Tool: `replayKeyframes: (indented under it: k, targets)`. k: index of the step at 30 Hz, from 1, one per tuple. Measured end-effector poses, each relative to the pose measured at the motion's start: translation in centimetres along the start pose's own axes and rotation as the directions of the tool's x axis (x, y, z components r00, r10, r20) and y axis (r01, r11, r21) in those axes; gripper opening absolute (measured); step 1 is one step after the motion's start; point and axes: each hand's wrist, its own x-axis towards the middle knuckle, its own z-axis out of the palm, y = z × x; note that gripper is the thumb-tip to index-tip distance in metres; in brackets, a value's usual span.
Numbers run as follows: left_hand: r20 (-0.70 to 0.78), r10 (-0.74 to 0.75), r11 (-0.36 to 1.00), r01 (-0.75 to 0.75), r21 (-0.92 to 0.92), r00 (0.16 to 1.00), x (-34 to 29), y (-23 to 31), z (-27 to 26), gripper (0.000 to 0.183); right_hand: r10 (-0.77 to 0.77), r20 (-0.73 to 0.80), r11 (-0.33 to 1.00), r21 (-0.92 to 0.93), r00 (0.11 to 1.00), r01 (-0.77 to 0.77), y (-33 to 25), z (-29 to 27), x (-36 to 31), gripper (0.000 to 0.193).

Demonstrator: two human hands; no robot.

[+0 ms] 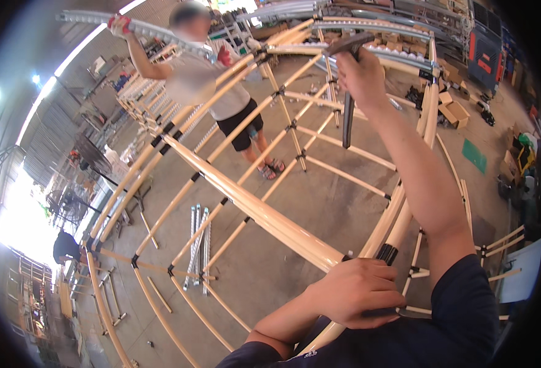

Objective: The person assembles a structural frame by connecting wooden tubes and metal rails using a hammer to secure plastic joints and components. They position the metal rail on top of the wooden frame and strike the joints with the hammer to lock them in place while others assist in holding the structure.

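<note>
My right hand (363, 76) is raised at the upper right, closed around a dark hammer (347, 126) close to its head. The hammer's handle hangs down below my fingers. Low in the picture, my left hand (359, 291) rests with curled fingers over a beige pipe (332, 331) of a large frame, beside a black joint (386, 253). My left palm hides part of that corner. From there, a pair of long beige pipes (252, 202) runs away to the far left. Both hands are well apart.
Across the frame, a person (230, 101) in red gloves holds up a metal roller track (150, 30). Several roller tracks (198, 245) lie on the floor inside the frame. Cardboard boxes (454, 113) and a dark red-marked cabinet (485, 52) stand at the far right.
</note>
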Motion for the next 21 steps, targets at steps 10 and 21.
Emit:
replayKeyframes:
  k: [10, 21]
  targets:
    - [0.017, -0.003, 1.0, 0.003, -0.015, 1.0, -0.8, 0.0, -0.6, 0.02, 0.111, 0.035, 0.968, 0.221, 0.993, -0.116, -1.9, 2.0, -1.3, 0.027]
    - [0.029, -0.033, 0.999, 0.034, -0.02, 0.999, -0.4, 0.0, -0.6, 0.022, 0.105, -0.038, 0.954, 0.286, 0.994, -0.09, -1.5, 1.2, -0.3, 0.024]
